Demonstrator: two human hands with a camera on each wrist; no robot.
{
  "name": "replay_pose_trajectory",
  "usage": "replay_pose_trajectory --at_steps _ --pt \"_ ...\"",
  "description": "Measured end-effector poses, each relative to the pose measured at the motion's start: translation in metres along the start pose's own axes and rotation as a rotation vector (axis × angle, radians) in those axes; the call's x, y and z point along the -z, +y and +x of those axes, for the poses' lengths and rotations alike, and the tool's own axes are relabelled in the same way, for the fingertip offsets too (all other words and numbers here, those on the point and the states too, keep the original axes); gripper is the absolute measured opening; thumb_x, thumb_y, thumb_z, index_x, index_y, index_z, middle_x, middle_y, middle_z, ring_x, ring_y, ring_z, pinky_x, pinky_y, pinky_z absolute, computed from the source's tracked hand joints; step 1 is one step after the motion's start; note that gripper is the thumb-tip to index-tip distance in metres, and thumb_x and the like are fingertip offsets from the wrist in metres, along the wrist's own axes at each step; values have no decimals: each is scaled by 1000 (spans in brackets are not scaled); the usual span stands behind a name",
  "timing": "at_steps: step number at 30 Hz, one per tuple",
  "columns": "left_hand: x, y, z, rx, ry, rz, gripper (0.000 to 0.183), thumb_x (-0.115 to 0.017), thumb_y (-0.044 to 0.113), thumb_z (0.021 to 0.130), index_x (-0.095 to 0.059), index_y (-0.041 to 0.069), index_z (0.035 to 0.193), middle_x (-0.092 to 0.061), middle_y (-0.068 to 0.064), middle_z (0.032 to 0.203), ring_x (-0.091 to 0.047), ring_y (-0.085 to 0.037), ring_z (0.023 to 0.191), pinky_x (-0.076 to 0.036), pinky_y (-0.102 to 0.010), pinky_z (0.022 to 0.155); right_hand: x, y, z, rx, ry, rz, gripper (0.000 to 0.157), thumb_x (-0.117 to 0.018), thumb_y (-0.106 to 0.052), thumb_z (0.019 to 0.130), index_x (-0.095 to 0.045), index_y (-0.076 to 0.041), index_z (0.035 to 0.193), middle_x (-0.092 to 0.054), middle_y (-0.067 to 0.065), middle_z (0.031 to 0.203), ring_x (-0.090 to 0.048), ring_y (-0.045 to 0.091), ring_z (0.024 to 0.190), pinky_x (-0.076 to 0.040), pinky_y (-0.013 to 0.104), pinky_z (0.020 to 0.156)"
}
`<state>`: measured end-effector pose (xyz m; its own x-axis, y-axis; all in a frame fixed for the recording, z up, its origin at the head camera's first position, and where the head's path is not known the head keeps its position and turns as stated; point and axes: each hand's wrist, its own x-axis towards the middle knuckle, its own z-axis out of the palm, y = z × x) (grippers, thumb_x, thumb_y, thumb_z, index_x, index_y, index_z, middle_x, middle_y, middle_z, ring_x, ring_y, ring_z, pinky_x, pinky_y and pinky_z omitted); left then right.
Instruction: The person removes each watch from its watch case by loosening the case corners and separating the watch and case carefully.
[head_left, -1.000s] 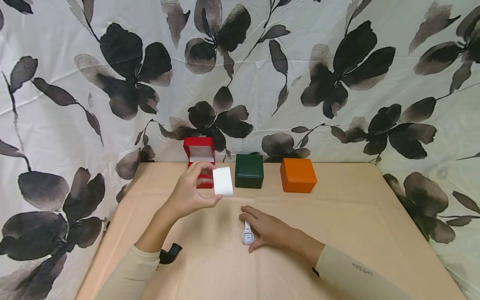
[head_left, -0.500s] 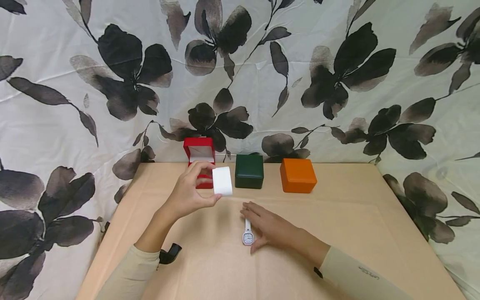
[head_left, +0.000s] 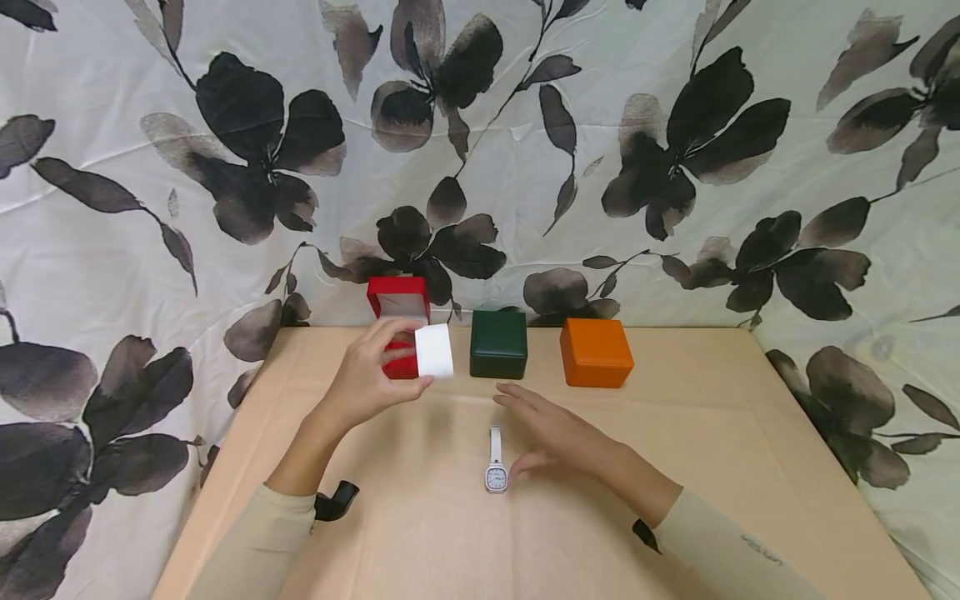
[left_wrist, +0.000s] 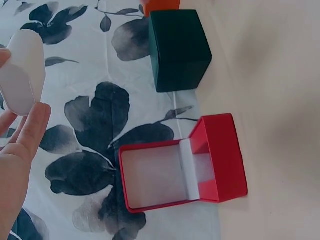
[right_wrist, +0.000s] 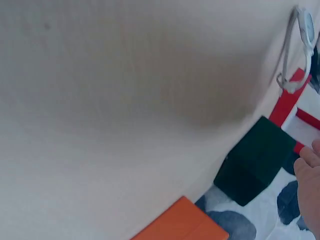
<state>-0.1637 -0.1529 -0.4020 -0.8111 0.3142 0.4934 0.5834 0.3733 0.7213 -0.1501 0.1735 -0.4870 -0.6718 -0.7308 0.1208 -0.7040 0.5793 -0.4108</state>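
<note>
My left hand point(head_left: 367, 367) pinches a white watch cushion point(head_left: 435, 351) between its thumb and fingers, in front of the red box point(head_left: 398, 290). The left wrist view shows the cushion point(left_wrist: 25, 70) as a rounded white pad. Behind it the red box point(left_wrist: 230, 160) stands with its lid raised and a pale lining inside. On the table lies a watch point(head_left: 496, 467) with a white strap and a pale dial, face up. Just right of it hovers my right hand point(head_left: 562, 437), fingers extended, apart from the watch and holding nothing.
A closed green box point(head_left: 498, 344) and a closed orange box point(head_left: 597, 352) stand in a row right of the red box, along the table's back edge. Behind them hangs a floral cloth point(head_left: 480, 167). The table point(head_left: 720, 450) has a light wood-coloured surface.
My right hand has come off the watch, moving away and to the right. The left hand with the white cushion has shifted slightly left and up, closer to the red box.
</note>
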Motion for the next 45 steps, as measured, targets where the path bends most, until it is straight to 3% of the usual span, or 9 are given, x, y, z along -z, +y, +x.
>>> replay_pose_trajectory --at_steps 12,18,34,45 --pt "12 -31 8 112 -14 89 63 -88 6 77 -57 3 131 -60 -12 125 -65 -35 113 -60 -45 93 31 6 2 -108 124 66 104 -90 -41 76 -35 -15 161 -36 3 167 -39 28 152 -41 50 118" --pt "16 -51 12 231 -38 95 65 -87 10 79 -54 3 134 -58 -16 127 -67 -38 114 -58 -49 95 36 12 3 -92 172 48 97 -87 -40 81 -37 -14 160 -35 0 167 -39 27 152 -40 50 118" --pt "21 -102 20 453 -148 189 71 -84 21 82 -48 4 141 -53 -17 137 -61 -39 123 -57 -51 99 30 18 -1 -115 128 26 76 -77 -32 93 -41 -16 158 -44 4 162 -44 29 148 -41 52 118" --pt "26 -124 31 510 -227 239 72 -85 20 80 -48 2 140 -56 -19 135 -60 -37 120 -59 -49 98 27 24 -14 -145 33 -4 72 -76 -32 94 -43 -17 157 -45 1 161 -44 27 149 -42 51 118"
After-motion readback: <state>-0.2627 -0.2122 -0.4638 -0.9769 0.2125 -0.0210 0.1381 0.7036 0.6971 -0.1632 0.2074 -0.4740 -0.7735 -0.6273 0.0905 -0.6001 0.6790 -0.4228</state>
